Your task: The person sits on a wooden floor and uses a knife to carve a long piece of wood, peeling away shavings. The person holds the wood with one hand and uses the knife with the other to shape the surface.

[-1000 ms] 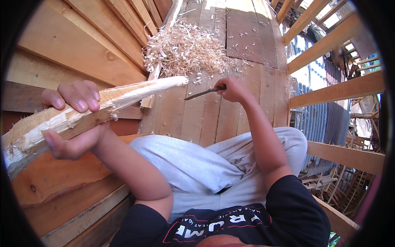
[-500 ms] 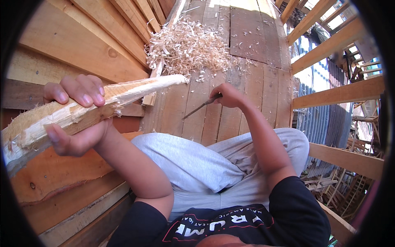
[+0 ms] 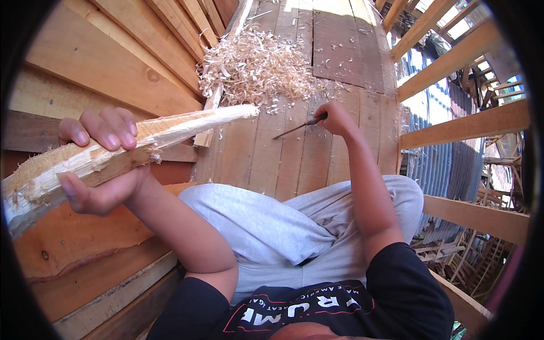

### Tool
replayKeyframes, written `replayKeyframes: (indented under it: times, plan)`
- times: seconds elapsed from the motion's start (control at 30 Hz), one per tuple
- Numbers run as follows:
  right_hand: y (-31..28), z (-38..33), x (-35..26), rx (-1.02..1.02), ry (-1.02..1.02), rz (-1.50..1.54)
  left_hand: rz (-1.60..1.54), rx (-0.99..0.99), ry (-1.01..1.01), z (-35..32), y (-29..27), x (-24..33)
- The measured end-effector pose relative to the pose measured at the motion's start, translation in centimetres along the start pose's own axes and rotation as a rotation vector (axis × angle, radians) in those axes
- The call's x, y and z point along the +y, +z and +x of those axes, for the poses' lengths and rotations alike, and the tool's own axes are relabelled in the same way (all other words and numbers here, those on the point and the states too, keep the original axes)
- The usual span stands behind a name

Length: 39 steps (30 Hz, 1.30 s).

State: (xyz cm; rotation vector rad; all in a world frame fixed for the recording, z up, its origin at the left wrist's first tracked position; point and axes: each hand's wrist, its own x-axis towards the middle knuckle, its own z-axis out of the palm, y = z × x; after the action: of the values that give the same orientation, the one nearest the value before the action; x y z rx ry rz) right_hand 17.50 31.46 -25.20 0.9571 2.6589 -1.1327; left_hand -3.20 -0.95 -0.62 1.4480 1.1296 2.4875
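My left hand (image 3: 105, 153) grips a long, rough-hewn piece of wood (image 3: 192, 126), fingers over its top and thumb along the near side. The wood slants from the lower left up to a pale, tapered end at the middle. Fibres and a splintered bit stick out along its freshly cut lower edge. To the right, my right hand (image 3: 336, 118) is closed round the dark handle of a knife (image 3: 294, 130). Its thin blade points left and slightly toward me, above the floorboards and apart from the wood.
A heap of curled wood shavings (image 3: 255, 68) covers the plank floor (image 3: 306, 164) ahead. Stacked boards (image 3: 107, 68) form a wall on the left. A wooden railing (image 3: 464, 124) runs along the right, with corrugated metal sheets (image 3: 436, 153) beyond it. My crossed legs (image 3: 255, 221) are below.
My right hand has moved right and a little away from me with the knife, drawing the blade further from the wood. My left hand and the wood have hardly shifted.
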Motion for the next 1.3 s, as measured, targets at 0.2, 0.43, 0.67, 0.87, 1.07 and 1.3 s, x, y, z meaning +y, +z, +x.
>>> replayKeyframes:
  times: [0.2,0.43,0.67,0.87,1.07,1.3]
  plan:
    - [-1.6,-0.2,-1.6,-0.006,-0.033,0.059,0.003,0.011,-0.011,-0.1,-0.4,0.5]
    - [-2.3,-0.5,1.0,0.074,-0.005,0.053,0.025,0.036,-0.014,0.0,-0.6,0.6]
    - [-4.5,-1.9,2.5,-0.077,0.128,-0.107,0.003,0.023,-0.042,-0.1,-0.7,0.3]
    - [-5.7,-1.6,1.1,0.094,0.072,0.07,0.006,0.005,-0.054,-0.1,-1.1,0.6]
    - [-3.8,-1.5,2.0,0.044,0.086,-0.043,-0.001,0.015,-0.047,0.0,-0.9,0.2]
    - [-2.2,-1.7,-2.4,-0.402,-0.092,-0.022,0.014,0.015,-0.051,-0.2,-1.4,0.6]
